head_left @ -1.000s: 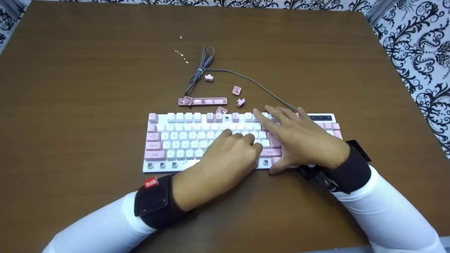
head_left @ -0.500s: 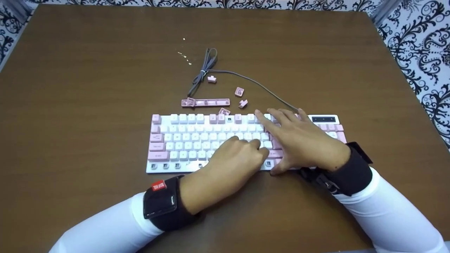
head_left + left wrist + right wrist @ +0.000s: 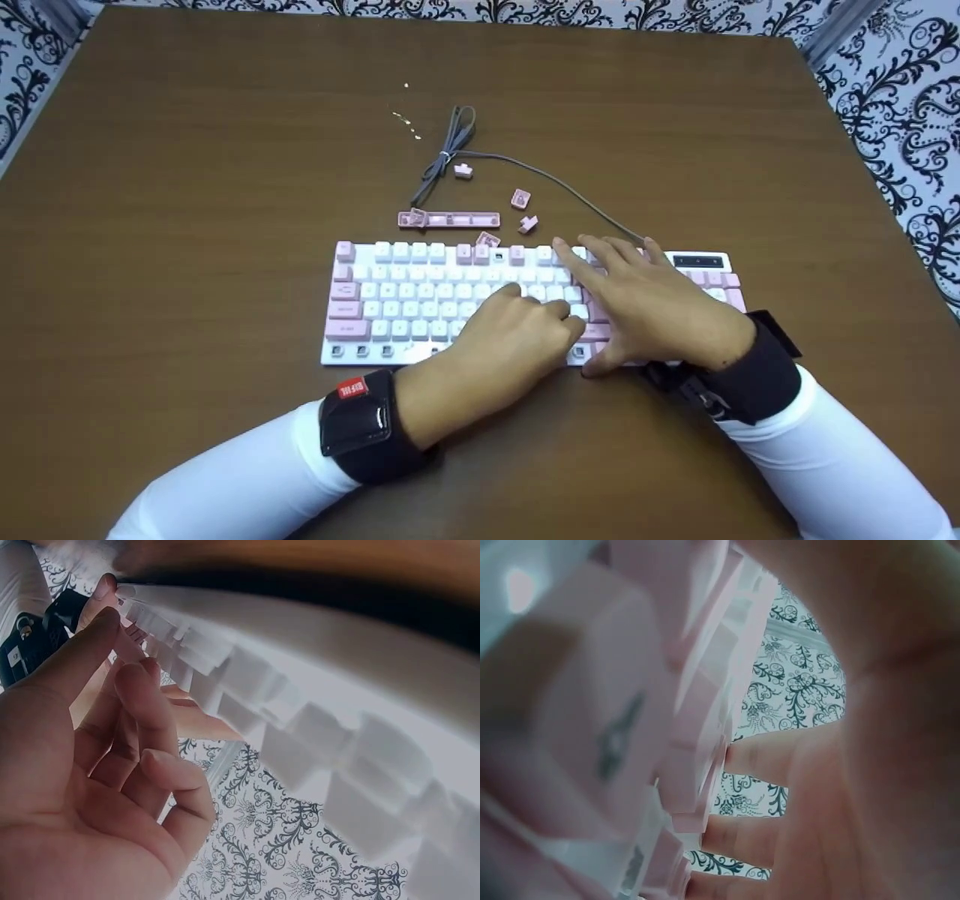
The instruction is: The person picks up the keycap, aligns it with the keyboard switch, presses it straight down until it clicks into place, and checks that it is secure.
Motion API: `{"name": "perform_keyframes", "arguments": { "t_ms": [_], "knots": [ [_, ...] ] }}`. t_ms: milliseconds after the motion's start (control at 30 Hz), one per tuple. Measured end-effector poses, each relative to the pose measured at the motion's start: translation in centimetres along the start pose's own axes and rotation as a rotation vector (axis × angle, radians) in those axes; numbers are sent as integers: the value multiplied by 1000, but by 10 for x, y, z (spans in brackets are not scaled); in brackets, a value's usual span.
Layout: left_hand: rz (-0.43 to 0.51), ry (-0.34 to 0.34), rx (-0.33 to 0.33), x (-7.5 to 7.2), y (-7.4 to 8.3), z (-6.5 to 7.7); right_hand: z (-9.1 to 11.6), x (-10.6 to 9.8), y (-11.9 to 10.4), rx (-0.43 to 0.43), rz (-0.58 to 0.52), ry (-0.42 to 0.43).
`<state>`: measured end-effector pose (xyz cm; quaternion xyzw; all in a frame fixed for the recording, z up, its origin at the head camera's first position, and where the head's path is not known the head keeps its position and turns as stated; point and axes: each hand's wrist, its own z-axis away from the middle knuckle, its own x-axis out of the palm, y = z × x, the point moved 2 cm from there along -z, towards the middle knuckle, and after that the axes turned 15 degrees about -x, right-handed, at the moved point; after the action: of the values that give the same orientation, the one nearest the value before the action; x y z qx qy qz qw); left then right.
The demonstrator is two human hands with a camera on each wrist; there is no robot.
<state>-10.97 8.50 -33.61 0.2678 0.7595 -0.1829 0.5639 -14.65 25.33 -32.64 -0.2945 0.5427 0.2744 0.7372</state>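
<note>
- Head view, with a clock laid over the keyboard (image 3: 427,291): it lies mid-table (image 3: 187,315), and from my remote seat I'd call the keycap work midway.
- 9 o'clock: the pink left-column keys (image 3: 345,310) are seated, as are most of the white ones I can see. All good there.
- 8 to 9, front row: four bare sockets (image 3: 362,351) plus a keyless stretch, so that row's clearly not complete.
- 10 to 11, past the back edge: the long pink keycap (image 3: 465,220) lies on the table, underside up by the look of it, with a small cap (image 3: 418,217) at its left end. Bundled cable (image 3: 445,154) behind.
- 11 to 12: four loose small keycaps (image 3: 520,199), one right by the back edge, near a bare top-row socket (image 3: 499,256).
- 6 to 7: left hand (image 3: 517,337) bent over the front rows, fingers curled. Left wrist cam shows it pinching what looks like a pink keycap (image 3: 129,646); can't tell if that's on a socket.
- 4 to 5: another bare socket (image 3: 579,352) between the hands.
- 3 o'clock: right hand (image 3: 649,307) spread wide, thumb by the front edge, fingertips near the back, probably steadying things. It hides some keys, so I can't count those.
</note>
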Motion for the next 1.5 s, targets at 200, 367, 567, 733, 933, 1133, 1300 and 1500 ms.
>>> {"name": "perform_keyframes", "arguments": {
  "t_ms": [200,367,567,733,933,1133,1300,1500],
  "knots": [
    [12,13,1,0,0,0,0,1,1,9,-5,-1],
    [27,8,5,2,0,1,1,4,0,5,-11,-7],
    [38,-14,5,2,-1,1,0,4,1,-6,-2,6],
    [72,-27,6,3,-2,0,1,3,0,-15,-3,4],
    [88,-11,25,2,-3,1,0,1,1,-30,19,18],
    [95,-32,36,1,-3,2,1,2,0,-51,31,24],
    [163,-100,-26,0,-3,-1,0,1,0,-52,39,31],
    [172,-128,-60,0,-1,-3,1,2,-1,-50,38,31]
  ]
}}
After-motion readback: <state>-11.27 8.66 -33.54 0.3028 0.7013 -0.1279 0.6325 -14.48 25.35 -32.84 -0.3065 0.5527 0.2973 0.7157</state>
